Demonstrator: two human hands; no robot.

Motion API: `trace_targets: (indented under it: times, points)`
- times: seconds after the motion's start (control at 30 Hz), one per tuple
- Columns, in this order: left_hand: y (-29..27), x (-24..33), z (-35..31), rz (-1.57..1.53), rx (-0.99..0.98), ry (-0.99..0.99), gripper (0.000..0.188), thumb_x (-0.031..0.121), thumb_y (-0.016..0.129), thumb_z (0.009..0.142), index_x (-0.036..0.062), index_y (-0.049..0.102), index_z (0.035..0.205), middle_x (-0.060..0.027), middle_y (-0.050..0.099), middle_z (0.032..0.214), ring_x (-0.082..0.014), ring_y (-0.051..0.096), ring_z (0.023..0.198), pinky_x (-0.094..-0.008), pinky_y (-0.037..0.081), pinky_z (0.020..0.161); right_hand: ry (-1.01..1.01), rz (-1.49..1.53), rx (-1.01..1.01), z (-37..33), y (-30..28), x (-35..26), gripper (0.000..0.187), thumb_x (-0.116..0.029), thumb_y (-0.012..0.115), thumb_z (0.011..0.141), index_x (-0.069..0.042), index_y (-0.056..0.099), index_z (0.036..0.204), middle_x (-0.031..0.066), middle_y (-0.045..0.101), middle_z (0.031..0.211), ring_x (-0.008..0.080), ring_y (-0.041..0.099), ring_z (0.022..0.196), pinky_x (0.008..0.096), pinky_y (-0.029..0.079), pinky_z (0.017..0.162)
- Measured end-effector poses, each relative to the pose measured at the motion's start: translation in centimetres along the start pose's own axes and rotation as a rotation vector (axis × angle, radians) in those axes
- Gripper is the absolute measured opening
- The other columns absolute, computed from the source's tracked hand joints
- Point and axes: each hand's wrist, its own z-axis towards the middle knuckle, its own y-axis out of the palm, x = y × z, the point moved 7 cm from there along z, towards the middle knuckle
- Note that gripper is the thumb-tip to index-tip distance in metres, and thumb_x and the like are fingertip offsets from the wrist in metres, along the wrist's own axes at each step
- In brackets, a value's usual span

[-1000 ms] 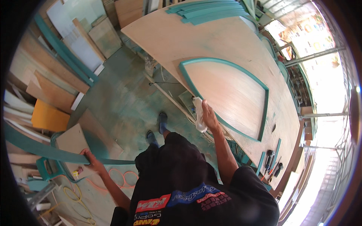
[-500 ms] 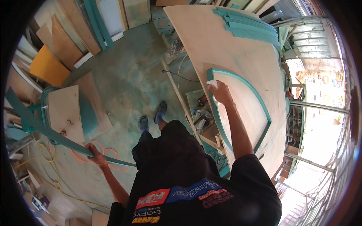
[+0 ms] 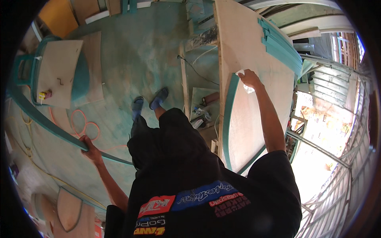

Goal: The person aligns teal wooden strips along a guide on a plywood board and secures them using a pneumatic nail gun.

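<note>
My left hand (image 3: pixel 91 150) is closed around a long, narrow teal strip (image 3: pixel 47 122), which bows from the far left toward my waist above the floor. On the pale wooden board to my right, my right hand (image 3: pixel 251 79) grips a crumpled white piece (image 3: pixel 249 89), cloth or thin plastic, I cannot tell which. It is at the upper corner of a curved teal frame (image 3: pixel 228 119), whose strips stand on edge on the board (image 3: pixel 232 45). My right forearm covers much of the frame's far side.
More teal strips (image 3: pixel 278 49) lie stacked at the board's far end. Below its left edge are a dark reddish cylinder (image 3: pixel 210 98) and loose items. An orange hose (image 3: pixel 93 131) and a yellow hose (image 3: pixel 59 179) cross the floor. At left stands a pale panel (image 3: pixel 55 75) with a yellow tape measure (image 3: pixel 43 95).
My view has turned, shifting the board's near part rightward. The white piece stays at the frame's upper corner in my right hand. My left hand still holds the strip.
</note>
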Motion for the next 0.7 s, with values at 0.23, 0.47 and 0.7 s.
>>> trace_targets:
  times: [0.23,0.47,0.7]
  points:
    - [-2.3,-4.1,-2.8,0.008,0.033,-0.141,0.023,0.021,0.057,0.102,-0.0021,0.06,0.103,-0.0043,0.053,0.088,-0.0149,0.048,0.079,-0.0302,0.043,0.071,-0.022,-0.238,-0.064,0.3,-0.6,-2.7,0.048,-0.044,0.059,0.096,-0.002,0.065,0.118,0.022,0.068,0.119,0.0374,0.065,0.112,0.0469,0.051,0.095]
    - [-3.0,-4.3,-3.2,-0.031,0.054,-0.164,0.023,0.024,0.057,0.102,0.0014,0.058,0.101,0.0006,0.048,0.08,-0.0095,0.041,0.068,-0.0275,0.035,0.058,-0.007,-0.425,-0.058,1.0,-1.0,-3.7,0.045,-0.044,0.059,0.095,-0.004,0.069,0.113,0.0178,0.07,0.116,0.0347,0.067,0.111,0.0481,0.053,0.092]
    - [-4.6,-6.1,-3.3,-0.088,0.066,-0.201,0.023,0.025,0.056,0.101,0.0025,0.059,0.103,0.0011,0.049,0.08,-0.0091,0.04,0.067,-0.0278,0.035,0.058,-0.017,-0.459,-0.083,1.0,-1.7,-5.1,0.048,-0.042,0.065,0.093,0.0,0.066,0.116,0.0209,0.07,0.116,0.0366,0.066,0.113,0.0489,0.051,0.094]
